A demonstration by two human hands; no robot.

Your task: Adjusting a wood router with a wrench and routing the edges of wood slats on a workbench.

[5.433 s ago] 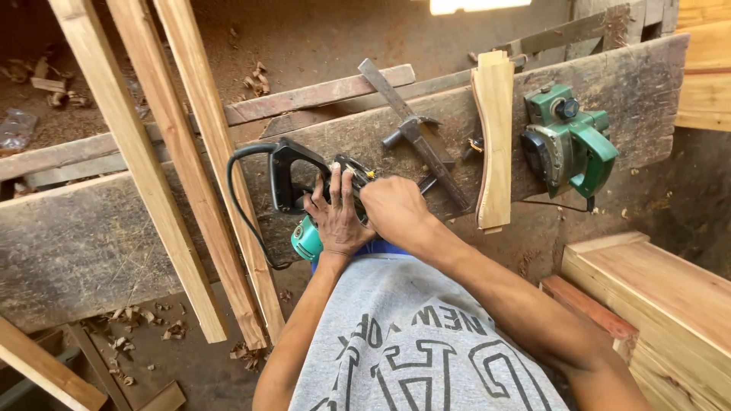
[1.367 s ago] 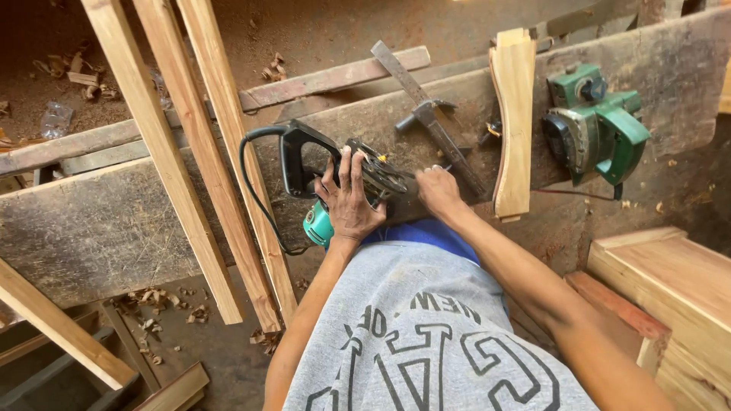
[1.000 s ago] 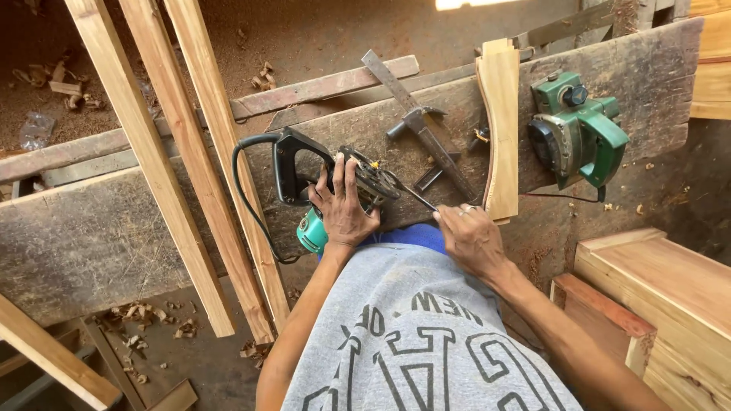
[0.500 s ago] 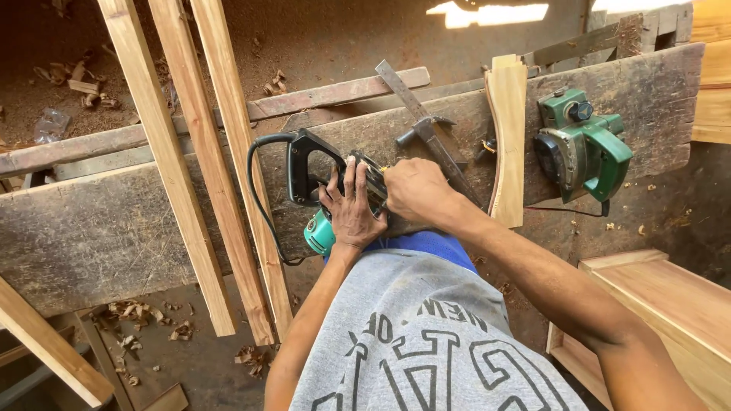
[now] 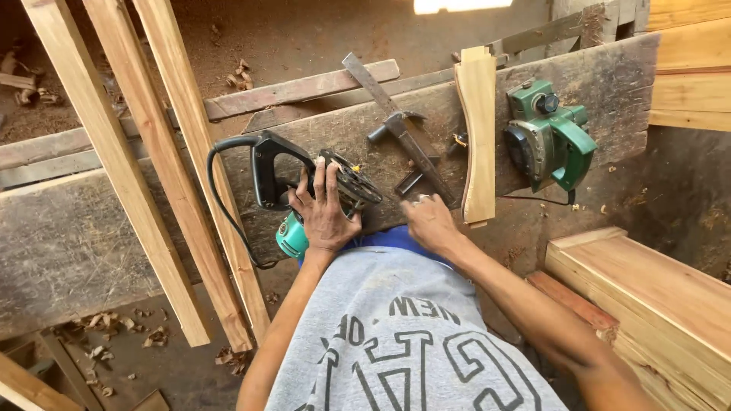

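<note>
At far left, three pale wooden slats (image 5: 164, 175) lean diagonally across the dark, worn worktop (image 5: 76, 243), with wood shavings (image 5: 114, 335) on the ground below them. Next comes the circular saw (image 5: 320, 190), lying on the worktop's near edge with its black loop handle and black cord to the left and its teal motor end hanging toward me. On top of it rests my left hand (image 5: 326, 213), palm down, fingers (image 5: 318, 179) spread apart and pressed flat over the saw's body rather than wrapped around it. Just to the right, my right hand (image 5: 430, 222) sits at the worktop's edge, knuckles up; its fingers are loosely curled, and I cannot tell whether they pinch anything. Beyond that hand lie a hammer (image 5: 396, 125) and a long metal ruler (image 5: 400, 129) crossing each other, then an upright curved piece of pale wood (image 5: 477, 137). Farther right stands a green electric planer (image 5: 548, 141). At far right, stacked pale planks (image 5: 655, 297) lie below the worktop.
</note>
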